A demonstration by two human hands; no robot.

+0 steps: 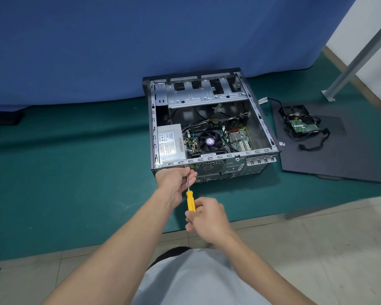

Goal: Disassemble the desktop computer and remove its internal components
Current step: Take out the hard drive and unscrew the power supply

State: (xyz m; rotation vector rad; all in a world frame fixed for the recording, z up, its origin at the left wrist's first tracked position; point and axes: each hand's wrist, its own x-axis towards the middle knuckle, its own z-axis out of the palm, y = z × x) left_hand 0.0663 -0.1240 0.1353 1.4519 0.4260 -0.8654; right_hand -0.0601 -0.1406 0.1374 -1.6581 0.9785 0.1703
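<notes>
My right hand [207, 219] has its grip closed round the yellow plastic handle of a steel-shafted screwdriver [190, 201]. My left hand's [176, 179] grip pinches the shaft at the rear edge of the open grey metal computer case [209, 159], which lies on the green floor mat [75, 172]. To the right of the case, a cabled drive [301, 125] rests on a black side panel [339, 159].

Left hand [176, 181]: stretching forward, fingers [192, 175] pinching the screwdriver [190, 201] shaft near its tip.
Right hand [207, 223]: sitting nearer the body, fingers curling round the handle.
</notes>
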